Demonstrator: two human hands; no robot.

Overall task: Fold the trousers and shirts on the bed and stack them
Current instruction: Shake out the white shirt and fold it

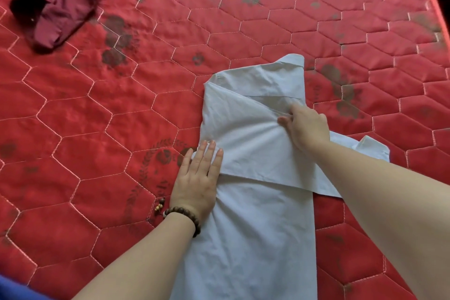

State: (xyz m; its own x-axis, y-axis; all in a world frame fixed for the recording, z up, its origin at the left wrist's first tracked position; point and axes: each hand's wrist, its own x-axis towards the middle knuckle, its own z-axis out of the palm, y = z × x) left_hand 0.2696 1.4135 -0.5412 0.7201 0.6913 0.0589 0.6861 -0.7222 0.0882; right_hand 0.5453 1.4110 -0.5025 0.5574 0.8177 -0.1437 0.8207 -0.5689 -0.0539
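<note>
Bed (121, 117), red quilted mattress with dark printed patches, fills the view. White shirt (255, 214) is the landmark: lies lengthwise on the bed toward its near edge, collar end away from the person, sides already turned in to a narrow strip, one sleeve laid slantwise across the body. Maroon garment (65, 0), crumpled and unfolded, lies well apart from the white shirt at the far left corner. Left hand (198, 178), fingers straight and flat, presses the white shirt's left edge down where the sleeve crosses; beaded bracelet (185, 217) at the wrist. Right hand (304, 126) pinches a gather of cloth on the shirt's upper right, fingers curled into the fabric. Hands apart, one each side. Judged: sleeve-tucking stage of the first shirt, task early; no stack in view. Next move likely needs the sleeve laid straight down the strip, then folding hem to collar without shifting the pinned edge.
</note>
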